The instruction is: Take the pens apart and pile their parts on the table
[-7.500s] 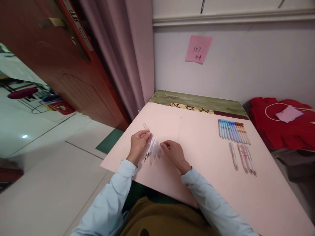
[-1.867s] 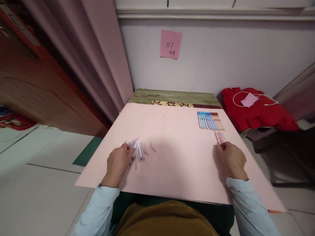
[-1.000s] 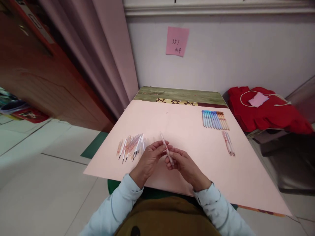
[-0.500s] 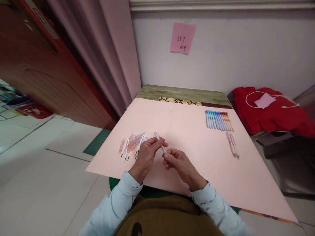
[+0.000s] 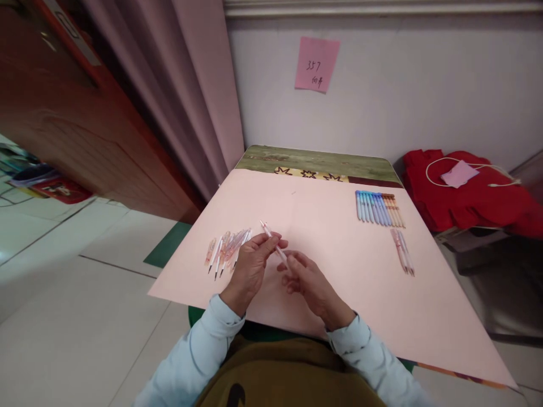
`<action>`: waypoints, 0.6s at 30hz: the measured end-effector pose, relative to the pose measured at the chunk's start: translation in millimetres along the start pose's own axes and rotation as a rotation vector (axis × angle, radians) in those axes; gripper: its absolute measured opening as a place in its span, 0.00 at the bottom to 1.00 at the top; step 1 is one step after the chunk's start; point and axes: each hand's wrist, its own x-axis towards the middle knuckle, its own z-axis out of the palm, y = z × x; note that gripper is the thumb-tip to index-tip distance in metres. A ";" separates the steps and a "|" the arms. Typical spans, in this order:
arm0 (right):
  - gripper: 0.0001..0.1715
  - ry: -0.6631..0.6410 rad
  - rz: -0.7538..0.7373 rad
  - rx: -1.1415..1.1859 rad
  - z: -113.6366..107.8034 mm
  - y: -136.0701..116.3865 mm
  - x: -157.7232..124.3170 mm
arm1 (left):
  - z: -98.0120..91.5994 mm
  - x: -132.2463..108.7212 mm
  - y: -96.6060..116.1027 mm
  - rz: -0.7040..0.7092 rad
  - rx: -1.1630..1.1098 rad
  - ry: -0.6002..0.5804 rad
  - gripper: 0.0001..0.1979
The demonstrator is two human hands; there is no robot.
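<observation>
A slim pale pink-and-white pen slants over the near middle of the sheet, its tip end pointing up and away to the left. My left hand pinches its middle between thumb and fingers. At the pen's lower end, my right hand has thumb and forefinger around it, slightly blurred, with the other fingers curled loosely. Beside my left hand lies a loose pile of pen parts: white refills with dark tips and translucent pinkish barrels. My left hand partly hides this pile.
Pale pink paper covers most of the table. A neat row of blue, lilac and brown pens lies at the back right, with a few pink pens nearer. Red cloth with a white cable sits beyond the right edge.
The pen has shifted slightly up and left in my left hand. My right hand's fingers have loosened and moved a little around its lower end.
</observation>
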 end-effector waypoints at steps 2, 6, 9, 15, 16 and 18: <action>0.32 -0.031 0.036 -0.007 0.3 1.5 0.9 | 0.4 -0.7 1.3 -0.006 0.016 -0.008 0.12; 0.24 0.005 -0.060 0.037 0.4 2.3 1.1 | -0.7 -0.3 3.3 0.039 0.019 0.020 0.12; 0.28 -0.022 0.001 0.087 1.2 1.5 0.4 | -1.8 -0.1 4.3 0.027 0.006 0.024 0.12; 0.26 -0.054 0.007 0.036 3.5 3.8 0.9 | -3.2 -0.7 5.3 0.011 -0.027 0.019 0.12; 0.24 -0.035 -0.020 0.036 3.6 4.0 0.7 | -3.4 -0.6 5.3 0.006 -0.036 0.027 0.13; 0.25 0.004 -0.062 0.019 3.6 3.7 0.2 | -3.6 -0.6 4.9 -0.008 -0.048 0.044 0.14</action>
